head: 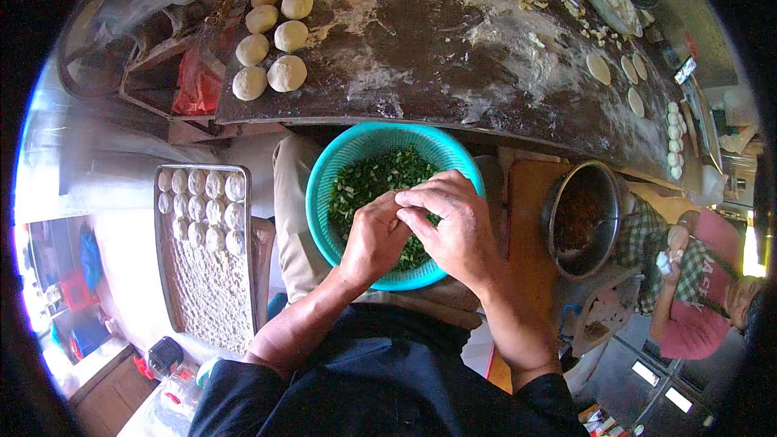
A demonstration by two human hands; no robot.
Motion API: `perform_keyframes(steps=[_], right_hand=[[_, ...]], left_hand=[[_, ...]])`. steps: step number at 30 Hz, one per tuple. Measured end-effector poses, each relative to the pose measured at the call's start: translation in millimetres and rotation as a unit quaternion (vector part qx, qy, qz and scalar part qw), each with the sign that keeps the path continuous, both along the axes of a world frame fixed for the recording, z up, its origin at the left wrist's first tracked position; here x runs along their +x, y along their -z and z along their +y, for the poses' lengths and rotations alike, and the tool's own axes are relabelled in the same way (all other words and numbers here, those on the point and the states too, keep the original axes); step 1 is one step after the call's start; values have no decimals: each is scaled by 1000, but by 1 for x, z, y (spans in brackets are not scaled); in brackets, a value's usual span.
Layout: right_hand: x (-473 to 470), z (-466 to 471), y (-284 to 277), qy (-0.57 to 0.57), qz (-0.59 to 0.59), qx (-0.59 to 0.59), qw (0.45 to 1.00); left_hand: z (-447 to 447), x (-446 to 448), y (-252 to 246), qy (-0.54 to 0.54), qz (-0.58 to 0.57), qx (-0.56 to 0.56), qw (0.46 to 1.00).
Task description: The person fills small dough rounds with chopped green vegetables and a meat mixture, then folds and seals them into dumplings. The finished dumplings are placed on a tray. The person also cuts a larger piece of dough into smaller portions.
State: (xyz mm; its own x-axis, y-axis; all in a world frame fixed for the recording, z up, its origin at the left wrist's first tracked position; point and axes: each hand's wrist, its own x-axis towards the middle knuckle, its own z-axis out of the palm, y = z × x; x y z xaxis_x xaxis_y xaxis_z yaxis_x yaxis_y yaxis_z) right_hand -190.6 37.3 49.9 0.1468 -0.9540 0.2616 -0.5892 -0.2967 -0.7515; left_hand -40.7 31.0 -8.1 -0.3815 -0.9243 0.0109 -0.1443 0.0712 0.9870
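Note:
Over a turquoise plastic basket [317, 206] on my lap, both hands meet. My left hand [376, 237] is cupped with its back towards me. The fingertips of my right hand [458, 227] are pinched together at the top of the left hand's thumb and fingers. Whatever lies between them is hidden by the fingers. Chopped green leaves [388, 170] with pale stem pieces fill the lower part of the basket.
Rounded dough balls [288, 73] stand at the left of a floured dark tabletop [419, 6]; flat dough rounds [598, 69] lie at its right. A metal tray [206, 291] holds rows of buns. A metal bowl [614, 218] of brown filling sits right. A co-worker [692, 291] is beyond.

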Motion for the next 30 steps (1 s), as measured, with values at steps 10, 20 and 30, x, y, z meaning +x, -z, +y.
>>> perform_keyframes(steps=[10, 20, 30], right_hand=[[-4, 9, 8, 156, -143, 11, 977], [-10, 29, 30, 222, -139, 124, 957], [21, 17, 30, 52, -205, 130, 969]], left_hand=[[0, 3, -3, 8, 55, 143, 988], [-6, 3, 4, -63, 331, 329, 882], [-8, 5, -18, 24, 120, 95, 988]])
